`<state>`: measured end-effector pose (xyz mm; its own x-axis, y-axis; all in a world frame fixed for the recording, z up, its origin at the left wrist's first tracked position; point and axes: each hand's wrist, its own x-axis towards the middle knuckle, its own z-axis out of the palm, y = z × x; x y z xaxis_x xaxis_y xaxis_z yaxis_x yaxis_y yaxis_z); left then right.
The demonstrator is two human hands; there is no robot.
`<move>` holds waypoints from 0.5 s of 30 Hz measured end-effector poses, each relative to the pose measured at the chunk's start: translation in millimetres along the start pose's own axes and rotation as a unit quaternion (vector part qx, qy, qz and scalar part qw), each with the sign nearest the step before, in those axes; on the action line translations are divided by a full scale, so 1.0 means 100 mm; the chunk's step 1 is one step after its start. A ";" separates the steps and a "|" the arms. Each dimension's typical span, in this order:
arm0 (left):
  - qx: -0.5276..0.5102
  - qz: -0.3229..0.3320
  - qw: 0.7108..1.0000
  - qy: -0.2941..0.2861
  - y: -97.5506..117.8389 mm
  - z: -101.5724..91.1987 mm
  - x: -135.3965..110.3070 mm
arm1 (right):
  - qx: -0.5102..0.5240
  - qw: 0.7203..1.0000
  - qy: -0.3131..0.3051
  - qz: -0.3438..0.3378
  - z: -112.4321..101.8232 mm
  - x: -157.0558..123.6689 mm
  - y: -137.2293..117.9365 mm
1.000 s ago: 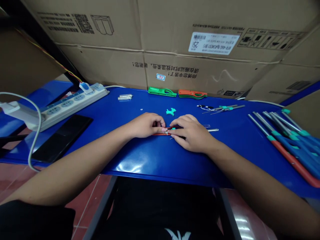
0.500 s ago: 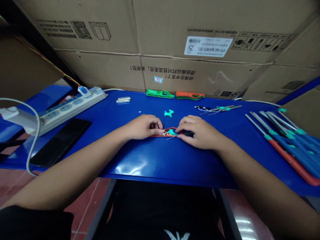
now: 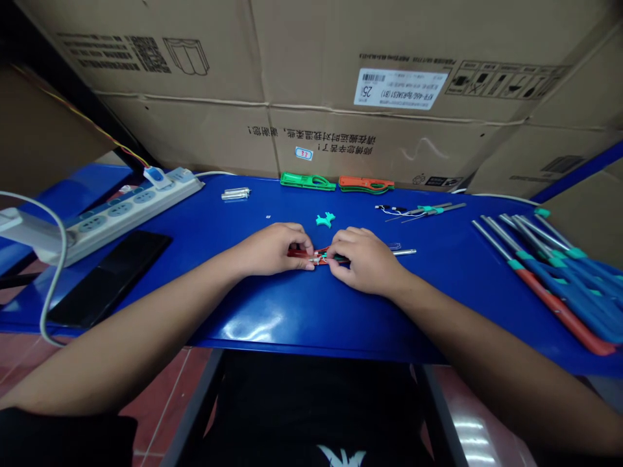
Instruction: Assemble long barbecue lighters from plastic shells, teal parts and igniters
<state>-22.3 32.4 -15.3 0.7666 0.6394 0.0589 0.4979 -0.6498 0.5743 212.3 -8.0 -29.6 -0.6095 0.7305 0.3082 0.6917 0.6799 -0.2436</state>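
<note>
Near the middle of the blue workbench, the left hand and right hand meet, their fingers closed on a small red plastic part and a slim metal pin. The fingers hide most of both, so how they join cannot be made out. A loose metal rod lies just right of the right hand, and a teal plastic piece lies just beyond the hands. Green and orange plastic clips sit along the far edge. Blue-and-red-handled rods lie at right, partly cut off by the frame.
</note>
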 end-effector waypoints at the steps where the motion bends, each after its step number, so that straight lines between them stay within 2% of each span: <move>1: 0.002 -0.005 1.000 -0.001 0.01 0.00 0.00 | -0.010 1.000 0.000 0.003 0.01 0.00 -0.01; 7: -0.010 -0.012 1.000 0.021 0.03 0.01 0.00 | -0.046 0.999 0.000 0.003 0.01 0.01 -0.07; 15: -0.026 -0.013 0.999 0.020 0.02 0.01 0.01 | -0.023 1.000 0.003 0.004 0.01 -0.01 -0.04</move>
<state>-20.1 30.6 -15.1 0.7364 0.6723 0.0753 0.4952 -0.6115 0.6172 209.8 -11.0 -29.7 -0.6017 0.7354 0.3116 0.7134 0.6703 -0.2043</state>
